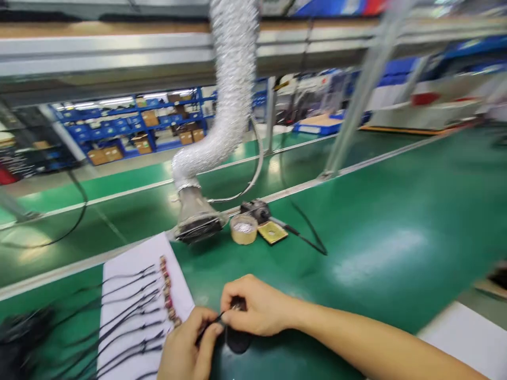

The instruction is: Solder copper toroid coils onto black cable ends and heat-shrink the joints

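My left hand [189, 348] and my right hand [253, 306] meet low in the middle of the green bench. The left hand's fingers pinch a thin black wire [209, 326]. Curled fingers of the right hand close on a small dark part [236, 305] at the wire's end. A round black object [237, 340] lies on the mat just under both hands. To the left, a white sheet [138, 264] carries several black wires [127, 311] with small reddish connectors [167, 287] lined along its right edge.
A silver flexible fume duct [232, 100] hangs down to a metal nozzle [196, 219] behind the sheet. Beside it sit a tape roll [244, 228], a yellow sponge pad [272, 232] and a soldering-iron stand [257, 210] with its cable. White paper [467, 332] lies at lower right.
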### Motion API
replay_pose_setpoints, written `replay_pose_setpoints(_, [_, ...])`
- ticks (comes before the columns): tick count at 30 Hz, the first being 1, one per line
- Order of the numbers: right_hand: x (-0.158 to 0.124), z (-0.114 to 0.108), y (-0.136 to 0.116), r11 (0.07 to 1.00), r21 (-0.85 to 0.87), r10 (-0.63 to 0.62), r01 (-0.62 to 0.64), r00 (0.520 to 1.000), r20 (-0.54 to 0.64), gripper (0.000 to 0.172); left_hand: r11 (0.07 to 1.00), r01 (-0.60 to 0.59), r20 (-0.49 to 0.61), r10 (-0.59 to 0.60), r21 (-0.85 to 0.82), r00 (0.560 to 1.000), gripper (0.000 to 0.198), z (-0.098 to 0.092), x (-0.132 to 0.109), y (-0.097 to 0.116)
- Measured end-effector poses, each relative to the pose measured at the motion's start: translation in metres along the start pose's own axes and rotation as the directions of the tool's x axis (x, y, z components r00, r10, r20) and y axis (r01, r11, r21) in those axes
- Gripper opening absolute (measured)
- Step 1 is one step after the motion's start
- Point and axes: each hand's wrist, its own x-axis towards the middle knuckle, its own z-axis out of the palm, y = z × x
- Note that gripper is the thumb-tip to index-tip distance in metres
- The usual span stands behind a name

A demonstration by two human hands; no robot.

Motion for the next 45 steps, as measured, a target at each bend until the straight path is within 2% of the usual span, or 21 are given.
replay_pose_setpoints(2, [-0.002,-0.001,-0.002,0.999,0.038,0.006,-0.007,0.999,0.04,0.005,0.999,0.037,0.049,-0.038,0.01,0.998,0.017,-0.003,-0.001,0.004])
replay_pose_setpoints(4, [-0.003,-0.003,-0.005,0.996,0.086,0.025,-0.032,0.996,0.089,0.006,0.997,0.073,0.056,-0.073,0.003,0.996,0.016,-0.006,-0.001,0.008])
replay_pose_setpoints(5, [-0.004,-0.004,-0.006,0.993,0.107,0.039,-0.051,0.993,0.115,0.012,0.997,0.081,0.052,-0.081,-0.001,0.995,0.015,-0.007,0.0,0.009])
replay_pose_setpoints(8, [-0.005,-0.004,-0.007,0.987,0.131,0.07,-0.091,0.984,0.163,0.027,0.997,0.072,0.047,-0.071,-0.002,0.996,0.013,-0.01,0.0,0.012])
replay_pose_setpoints(10, [-0.006,-0.004,-0.006,0.991,0.102,0.069,-0.085,0.985,0.156,0.026,0.998,0.062,0.054,-0.062,0.008,0.997,0.013,-0.01,0.0,0.012])
replay_pose_setpoints(16, [-0.007,-0.004,-0.002,0.999,-0.038,-0.024,0.026,0.997,0.075,0.011,0.998,0.047,0.099,-0.05,0.035,0.994,0.015,-0.009,0.0,0.008])
replay_pose_setpoints(21, [-0.009,-0.002,-0.002,0.983,-0.136,-0.118,0.121,0.992,0.035,0.016,0.998,0.022,0.1,-0.027,0.051,0.995,0.016,-0.007,-0.001,0.007])
replay_pose_setpoints(24, [-0.009,0.0,-0.001,0.973,-0.174,-0.153,0.153,0.988,0.016,0.009,0.998,0.019,0.104,-0.025,0.062,0.994,0.016,-0.007,-0.001,0.008])
replay_pose_setpoints(31, [-0.009,0.001,0.004,0.955,-0.175,-0.244,0.24,0.97,-0.004,0.01,0.997,0.006,0.123,-0.016,0.081,0.992,0.015,-0.007,-0.002,0.009])
replay_pose_setpoints(38, [-0.011,0.002,0.007,0.91,-0.209,-0.365,0.359,0.931,0.01,0.011,0.965,-0.083,0.122,0.053,0.251,0.991,0.016,-0.004,-0.005,0.004])
replay_pose_setpoints(41, [-0.012,0.0,0.008,0.878,-0.261,-0.409,0.401,0.912,0.027,0.008,0.93,-0.133,0.143,0.089,0.343,0.986,0.018,-0.005,-0.007,0.009])
replay_pose_setpoints(45, [-0.012,-0.003,0.016,0.851,-0.334,-0.415,0.406,0.909,0.05,0.008,0.912,-0.124,0.165,0.063,0.391,0.984,0.019,-0.01,-0.008,0.017])
